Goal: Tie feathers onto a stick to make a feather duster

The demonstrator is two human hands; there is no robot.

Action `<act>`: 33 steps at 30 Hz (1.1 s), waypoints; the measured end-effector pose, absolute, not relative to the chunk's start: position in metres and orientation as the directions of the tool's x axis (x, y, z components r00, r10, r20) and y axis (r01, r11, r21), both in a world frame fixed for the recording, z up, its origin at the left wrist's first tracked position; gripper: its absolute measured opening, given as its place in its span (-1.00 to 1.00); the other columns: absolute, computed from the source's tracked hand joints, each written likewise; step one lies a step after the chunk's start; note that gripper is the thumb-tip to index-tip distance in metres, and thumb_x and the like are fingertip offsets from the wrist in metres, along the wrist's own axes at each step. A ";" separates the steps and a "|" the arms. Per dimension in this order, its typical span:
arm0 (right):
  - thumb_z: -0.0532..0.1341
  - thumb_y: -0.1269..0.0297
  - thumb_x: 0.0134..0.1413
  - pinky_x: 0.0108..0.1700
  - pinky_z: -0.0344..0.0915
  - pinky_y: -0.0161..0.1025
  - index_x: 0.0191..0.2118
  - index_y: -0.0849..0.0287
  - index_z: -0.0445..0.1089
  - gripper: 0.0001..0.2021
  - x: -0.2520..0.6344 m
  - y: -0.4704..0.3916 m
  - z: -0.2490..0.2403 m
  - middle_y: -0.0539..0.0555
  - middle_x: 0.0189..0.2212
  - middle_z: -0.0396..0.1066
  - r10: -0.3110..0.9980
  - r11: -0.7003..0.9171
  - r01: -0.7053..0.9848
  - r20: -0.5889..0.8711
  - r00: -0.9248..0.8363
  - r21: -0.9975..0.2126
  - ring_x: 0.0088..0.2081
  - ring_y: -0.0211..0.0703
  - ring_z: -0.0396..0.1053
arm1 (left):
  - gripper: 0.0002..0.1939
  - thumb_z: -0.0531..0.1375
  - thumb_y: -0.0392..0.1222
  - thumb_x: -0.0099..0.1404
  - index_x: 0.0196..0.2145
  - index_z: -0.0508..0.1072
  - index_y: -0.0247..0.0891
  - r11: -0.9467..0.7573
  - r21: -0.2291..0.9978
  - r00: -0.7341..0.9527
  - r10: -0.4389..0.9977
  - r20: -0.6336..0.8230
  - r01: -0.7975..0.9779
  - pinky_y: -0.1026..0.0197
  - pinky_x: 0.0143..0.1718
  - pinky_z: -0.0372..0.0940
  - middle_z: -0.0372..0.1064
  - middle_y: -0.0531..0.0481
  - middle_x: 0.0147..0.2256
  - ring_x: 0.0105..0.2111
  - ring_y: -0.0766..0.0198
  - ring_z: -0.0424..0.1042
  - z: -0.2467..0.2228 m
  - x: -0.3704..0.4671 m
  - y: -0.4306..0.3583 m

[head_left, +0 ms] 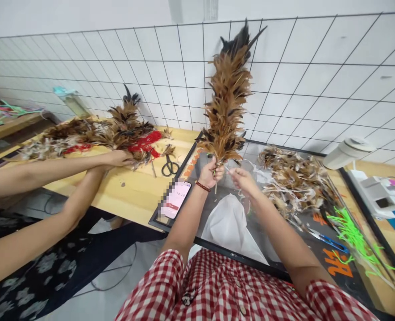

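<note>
Feather bundle upright above dark tabletop; left hand has fingers closed round its base, right hand has fingers pinching pale strand; grip base firmly, pull strand evenly, avoid trapping feathers.

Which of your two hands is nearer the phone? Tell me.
Left. The left hand, gripping the feather bundle low down, is beyond and right of the phone; the right hand is farther right.
</note>
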State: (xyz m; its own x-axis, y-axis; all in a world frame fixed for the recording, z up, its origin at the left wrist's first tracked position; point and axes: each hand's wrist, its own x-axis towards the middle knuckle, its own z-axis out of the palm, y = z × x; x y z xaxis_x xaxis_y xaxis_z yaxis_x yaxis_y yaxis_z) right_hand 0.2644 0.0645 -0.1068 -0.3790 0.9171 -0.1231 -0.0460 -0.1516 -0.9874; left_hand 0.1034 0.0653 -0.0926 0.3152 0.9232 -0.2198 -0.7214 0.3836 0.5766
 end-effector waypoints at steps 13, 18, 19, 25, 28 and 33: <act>0.51 -0.09 -0.28 -0.68 -0.25 -0.44 -0.45 0.18 0.35 -0.51 0.266 0.061 -0.072 -0.29 -0.77 -0.14 0.989 -0.096 -0.405 -0.040 -0.146 -0.909 -0.73 -0.51 -0.25 | -0.53 0.45 0.12 0.03 -0.40 0.37 -0.28 0.087 0.889 0.030 0.996 -0.083 -0.449 0.38 -0.64 -0.25 0.06 0.22 -0.64 -0.68 0.54 -0.06 -0.142 0.118 0.077; 0.50 -0.10 -0.32 -0.68 -0.28 -0.44 -0.46 0.15 0.35 -0.52 0.257 0.059 -0.066 -0.30 -0.78 -0.16 0.990 -0.100 -0.428 -0.049 -0.129 -0.898 -0.73 -0.50 -0.29 | -0.40 0.48 0.24 -0.08 -0.47 0.27 -0.23 -0.017 0.877 -0.071 0.997 -0.020 -0.480 0.35 -0.63 -0.23 0.06 0.22 -0.64 -0.67 0.54 -0.03 -0.145 0.121 0.077; 0.49 -0.12 -0.29 -0.68 -0.28 -0.43 -0.46 0.15 0.35 -0.52 0.253 0.056 -0.067 -0.29 -0.78 -0.16 0.992 -0.082 -0.415 -0.033 -0.124 -0.906 -0.73 -0.49 -0.29 | -0.40 0.49 0.22 -0.07 -0.48 0.25 -0.23 -0.027 0.860 -0.113 0.993 -0.035 -0.510 0.35 -0.63 -0.22 0.08 0.22 -0.64 -0.67 0.53 -0.01 -0.144 0.123 0.079; 0.26 -0.07 0.13 -0.51 0.11 -0.37 -0.45 0.18 0.47 -0.61 0.220 0.014 -0.093 -0.04 -0.63 0.31 0.939 0.282 -0.036 0.284 -0.197 -0.959 -0.59 -0.35 0.16 | -0.52 0.32 0.16 0.26 -0.46 0.22 -0.23 0.008 0.728 -0.190 0.963 -0.190 -0.685 0.40 -0.67 -0.19 -0.02 0.25 -0.66 -0.71 0.53 -0.08 -0.132 0.111 0.081; 0.14 0.06 0.29 -0.35 0.23 -0.33 -0.37 0.19 0.51 -0.64 0.208 -0.002 -0.109 0.03 -0.51 0.45 0.843 0.488 0.102 0.438 -0.311 -0.867 -0.47 -0.28 0.32 | -0.55 0.12 0.14 0.44 -0.46 0.18 -0.23 0.068 0.623 -0.091 0.971 -0.220 -0.779 0.42 -0.69 -0.27 -0.15 0.26 -0.65 -0.73 0.53 -0.21 -0.123 0.087 0.075; 0.12 0.15 0.33 -0.31 0.23 -0.29 -0.30 0.12 0.56 -0.70 0.203 -0.001 -0.141 0.05 -0.47 0.48 0.773 0.573 0.179 0.455 -0.442 -0.800 -0.44 -0.21 0.38 | -0.56 -0.06 0.06 0.53 -0.46 0.14 -0.22 0.035 0.464 -0.027 0.992 -0.126 -0.885 0.44 -0.70 -0.27 -0.22 0.23 -0.59 -0.70 0.50 -0.29 -0.118 0.057 0.065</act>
